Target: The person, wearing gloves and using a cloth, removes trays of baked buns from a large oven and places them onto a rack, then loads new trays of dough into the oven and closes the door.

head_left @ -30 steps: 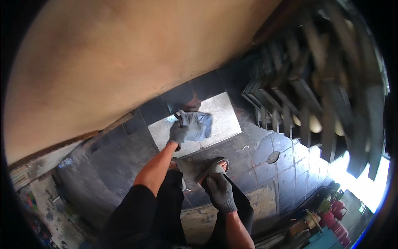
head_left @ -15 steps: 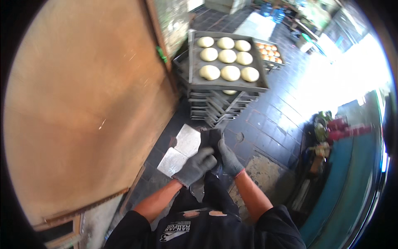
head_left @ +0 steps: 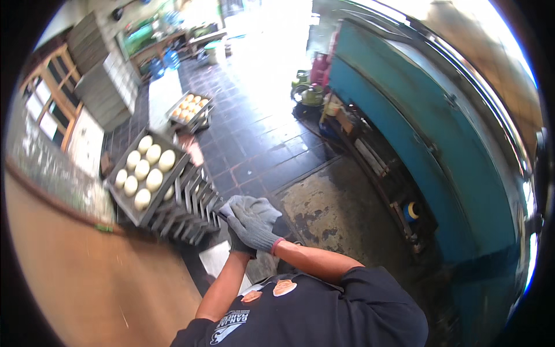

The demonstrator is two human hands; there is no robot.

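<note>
My right hand (head_left: 254, 232), in a grey knit glove with a red cuff, is closed on a folded grey cloth (head_left: 258, 209). My left hand (head_left: 239, 246), gloved too, lies underneath it; its fingers are mostly hidden. Just left of my hands is a stack of dark metal trays (head_left: 191, 208), crisscrossed, with pale dough balls (head_left: 141, 169) on the top tray.
A tray of browned buns (head_left: 188, 108) stands farther back. A wooden panel (head_left: 69, 272) is at the near left. Teal cabinet doors (head_left: 451, 185) line the right, beside gas cylinders (head_left: 312, 95). Blue water jugs (head_left: 170, 59) and a bright doorway (head_left: 263, 34) are at the back.
The view has swung toward the room, bringing the teal cabinet fully in. My hands, apart a second ago, are now together; the right one has moved up onto the cloth, partly covering the left.
</note>
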